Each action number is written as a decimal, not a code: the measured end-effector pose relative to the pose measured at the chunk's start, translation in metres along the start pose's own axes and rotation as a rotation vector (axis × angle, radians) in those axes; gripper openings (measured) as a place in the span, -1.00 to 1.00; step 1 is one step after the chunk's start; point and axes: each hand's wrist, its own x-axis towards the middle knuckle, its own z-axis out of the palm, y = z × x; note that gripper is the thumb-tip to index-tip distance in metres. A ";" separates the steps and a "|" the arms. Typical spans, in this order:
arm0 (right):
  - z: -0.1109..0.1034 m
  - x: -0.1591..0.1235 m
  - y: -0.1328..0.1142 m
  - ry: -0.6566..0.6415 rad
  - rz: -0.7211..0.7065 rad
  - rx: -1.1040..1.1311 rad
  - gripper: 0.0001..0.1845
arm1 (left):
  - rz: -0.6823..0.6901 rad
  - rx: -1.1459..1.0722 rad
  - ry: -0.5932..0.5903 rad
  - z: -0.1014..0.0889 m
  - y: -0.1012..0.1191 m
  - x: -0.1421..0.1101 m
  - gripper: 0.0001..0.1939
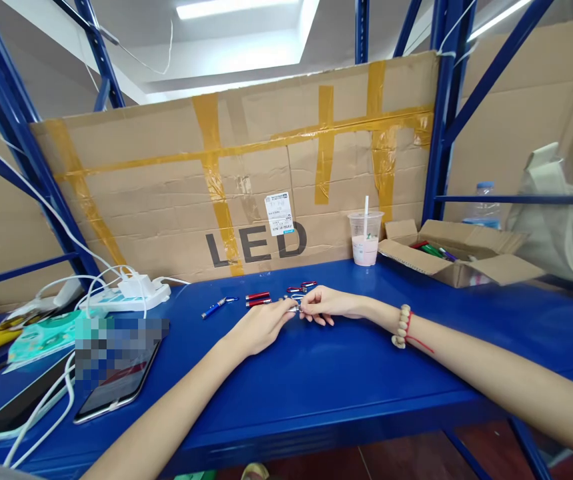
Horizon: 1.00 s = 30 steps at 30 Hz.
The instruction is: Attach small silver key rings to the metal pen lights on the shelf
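My left hand (pixel 265 327) and my right hand (pixel 325 303) meet above the blue tabletop, fingertips pinched close together. Between them is a small silvery metal piece (pixel 294 309), mostly covered by the fingers, so its kind is unclear. Left of the hands lie two short red metal tubes (pixel 257 296), side by side. Farther left rests a slim blue penlight-like tube (pixel 213 308) with a clip at its end. Just behind my fingers are small red clip-like parts (pixel 308 285); a bluish-white loop beside them is partly hidden.
On the left are a dark-screened phone (pixel 131 383), a white power strip (pixel 159 297) with cables, and a green patterned packet (pixel 41 339). A plastic cup with a straw (pixel 365 250) stands at the back. An open cardboard box (pixel 416 259) holds colored items. Taped cardboard (pixel 166 220) walls the back.
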 end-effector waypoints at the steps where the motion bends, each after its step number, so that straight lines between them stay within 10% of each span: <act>1: 0.000 0.000 -0.001 0.001 0.004 0.006 -0.55 | -0.011 0.007 0.000 0.000 0.000 0.000 -0.74; 30: 0.002 0.001 -0.002 0.019 0.030 -0.025 -0.52 | -0.069 0.119 -0.012 0.006 0.002 -0.002 -0.72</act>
